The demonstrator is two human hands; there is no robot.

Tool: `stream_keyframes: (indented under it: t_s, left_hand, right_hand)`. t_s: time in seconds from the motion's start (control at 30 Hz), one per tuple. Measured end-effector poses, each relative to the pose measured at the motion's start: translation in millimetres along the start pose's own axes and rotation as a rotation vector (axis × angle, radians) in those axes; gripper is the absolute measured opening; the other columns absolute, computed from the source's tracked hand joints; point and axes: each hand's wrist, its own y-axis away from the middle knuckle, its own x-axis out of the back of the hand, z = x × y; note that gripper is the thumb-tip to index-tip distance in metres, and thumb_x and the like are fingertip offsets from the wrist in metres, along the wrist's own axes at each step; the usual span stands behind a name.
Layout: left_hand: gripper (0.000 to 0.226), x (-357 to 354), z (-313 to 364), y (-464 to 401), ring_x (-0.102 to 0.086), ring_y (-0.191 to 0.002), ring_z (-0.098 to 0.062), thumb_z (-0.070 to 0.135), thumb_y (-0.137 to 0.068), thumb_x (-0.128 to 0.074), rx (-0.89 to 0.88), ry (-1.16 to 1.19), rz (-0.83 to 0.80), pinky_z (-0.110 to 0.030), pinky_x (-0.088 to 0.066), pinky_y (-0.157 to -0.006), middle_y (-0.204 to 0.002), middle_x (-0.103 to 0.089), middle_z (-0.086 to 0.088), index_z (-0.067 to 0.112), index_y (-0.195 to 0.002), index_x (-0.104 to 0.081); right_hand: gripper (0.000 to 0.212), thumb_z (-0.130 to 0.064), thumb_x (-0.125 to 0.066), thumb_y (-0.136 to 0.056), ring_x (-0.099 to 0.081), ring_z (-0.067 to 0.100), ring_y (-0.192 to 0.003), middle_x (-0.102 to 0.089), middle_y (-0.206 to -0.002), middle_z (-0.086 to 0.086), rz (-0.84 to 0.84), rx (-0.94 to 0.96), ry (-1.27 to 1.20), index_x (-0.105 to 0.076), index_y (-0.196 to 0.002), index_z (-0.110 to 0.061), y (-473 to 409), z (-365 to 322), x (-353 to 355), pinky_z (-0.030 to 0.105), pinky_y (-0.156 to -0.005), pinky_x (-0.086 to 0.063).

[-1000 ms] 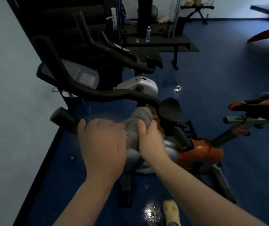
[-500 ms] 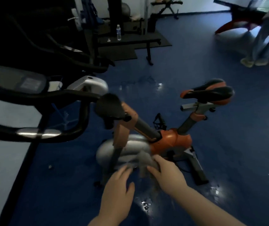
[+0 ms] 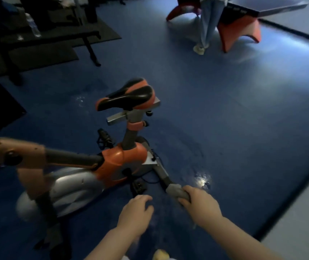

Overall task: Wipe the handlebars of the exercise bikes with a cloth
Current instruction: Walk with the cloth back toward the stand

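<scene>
The right hand (image 3: 200,205) grips the bunched grey cloth (image 3: 177,192), fingers curled round it, low beside the orange bike (image 3: 120,162) — near its rear foot. The left hand (image 3: 135,212) hangs loosely curled, holding nothing. Risk: no handlebars in view — the cloth may snag the frame.

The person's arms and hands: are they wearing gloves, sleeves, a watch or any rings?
No gloves. Both the left hand and the right hand are bare, and both forearms are bare as far as the picture shows, so no sleeves reach down that far. No watch, bracelet or ring shows on either wrist or on the fingers, though the picture is dim and a bit blurry, so something very small could be missed.
</scene>
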Motion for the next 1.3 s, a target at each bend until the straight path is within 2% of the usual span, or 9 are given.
stream_keyframes:
  t_s: [0.2,0.4,0.6,0.73,0.87,1.0,1.2,1.3]
  left_hand:
    - [0.039,-8.9,45.3,-46.8,-0.047,-0.125,-0.012,0.034,-0.094,-0.048,-0.038,-0.064,-0.090,-0.030,-0.041,-0.103,-0.138,-0.050,0.011,0.030,-0.133,-0.050]
    - [0.038,-1.4,86.5,-121.9,-0.050,-0.124,-0.013,0.033,-0.093,-0.049,-0.046,-0.081,-0.121,-0.034,-0.041,-0.104,-0.136,-0.052,0.009,0.030,-0.131,-0.053]
    - [0.033,14.0,146.9,-212.4,-0.055,-0.118,-0.013,0.031,-0.092,-0.051,-0.041,-0.015,-0.103,-0.035,-0.045,-0.101,-0.130,-0.058,0.007,0.029,-0.124,-0.059]
    - [0.037,28.0,182.0,-268.5,-0.053,-0.121,-0.015,0.034,-0.092,-0.049,-0.069,-0.045,-0.102,-0.033,-0.044,-0.102,-0.134,-0.056,0.006,0.029,-0.128,-0.055]
    - [0.036,40.0,212.0,-304.9,-0.054,-0.119,-0.017,0.034,-0.094,-0.049,-0.051,-0.051,-0.087,-0.031,-0.044,-0.100,-0.133,-0.056,0.004,0.028,-0.130,-0.054]
    - [0.036,45.8,227.8,-344.8,-0.055,-0.117,-0.014,0.035,-0.094,-0.049,0.008,-0.034,-0.091,-0.030,-0.043,-0.101,-0.132,-0.057,0.006,0.029,-0.129,-0.055]
    - [0.035,54.7,264.9,-424.3,-0.055,-0.118,-0.015,0.035,-0.094,-0.049,0.200,0.097,0.019,-0.032,-0.043,-0.101,-0.131,-0.057,0.005,0.030,-0.128,-0.055]
    - [0.036,59.7,300.6,-464.6,-0.054,-0.120,-0.012,0.036,-0.093,-0.049,0.240,0.186,0.061,-0.031,-0.042,-0.103,-0.134,-0.056,0.008,0.030,-0.128,-0.055]
  right_hand:
    - [0.017,-0.043,-0.048,-0.090,-0.061,0.016,-0.087,-0.063,-0.096,-0.009,-0.044,-0.081,-0.072,-0.052,-0.102,-0.032,-23.6,50.1,15.8,0.032,-0.067,-0.048]
    - [0.015,-0.045,-0.047,-0.088,-0.056,0.008,-0.079,-0.060,-0.089,-0.012,-0.116,-0.127,-0.137,-0.052,-0.098,-0.035,-84.2,83.3,36.9,0.024,-0.057,-0.039]
    - [0.017,-0.039,-0.046,-0.090,-0.059,0.014,-0.089,-0.062,-0.099,-0.010,-0.120,-0.111,-0.009,-0.052,-0.105,-0.033,-161.0,116.0,91.2,0.028,-0.064,-0.041]
    - [0.018,-0.033,-0.048,-0.089,-0.060,0.017,-0.087,-0.063,-0.100,-0.009,-0.070,-0.096,0.024,-0.052,-0.106,-0.031,-220.2,128.8,127.0,0.031,-0.065,-0.047]
    - [0.018,-0.042,-0.049,-0.090,-0.061,0.014,-0.083,-0.064,-0.097,-0.009,-0.067,-0.112,-0.068,-0.054,-0.105,-0.034,-265.2,142.7,150.3,0.031,-0.065,-0.050]
    - [0.019,-0.041,-0.053,-0.087,-0.058,0.011,-0.079,-0.063,-0.092,-0.008,-0.108,-0.115,-0.195,-0.056,-0.104,-0.033,-323.3,163.7,167.2,0.031,-0.067,-0.050]
    - [0.023,-0.042,-0.055,-0.086,-0.061,0.013,-0.086,-0.065,-0.094,-0.010,-0.266,0.020,-0.128,-0.055,-0.108,-0.036,-441.4,198.3,215.2,0.033,-0.073,-0.052]
    - [0.022,-0.042,-0.055,-0.086,-0.061,0.010,-0.085,-0.065,-0.093,-0.012,-0.320,0.097,-0.095,-0.056,-0.108,-0.036,-500.3,211.2,253.7,0.032,-0.075,-0.052]
